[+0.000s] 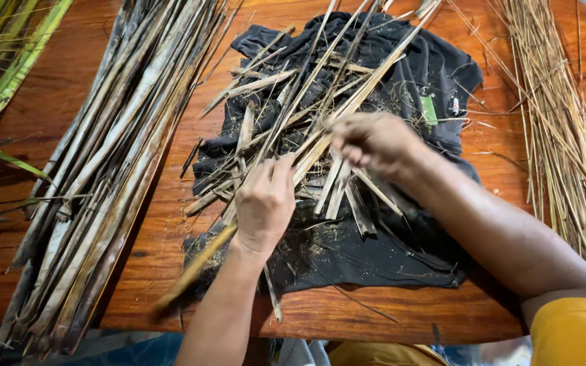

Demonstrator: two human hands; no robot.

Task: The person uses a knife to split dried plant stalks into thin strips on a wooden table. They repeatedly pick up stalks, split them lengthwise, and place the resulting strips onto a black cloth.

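The left hand (264,202) is closed round dry leaf strips (320,135) whose length runs up and rightward past the pinching right hand (372,140).

The only label-like marks in view are two small printed patches on the black cloth (401,251) spread over the wooden table (374,315). A green patch (429,110), a narrow upright rectangle slightly tilted, lies just beyond the knuckles of the right hand (373,141), up and to the right of its fingers (347,152). A smaller whitish patch with a touch of red (454,105) sits just to the right of the green one, farther from the fingers and near the cloth's right edge. Both are well apart from the fingers of the left hand (264,203). Dry strips partly cross the green patch. No packages, signs or screens show.
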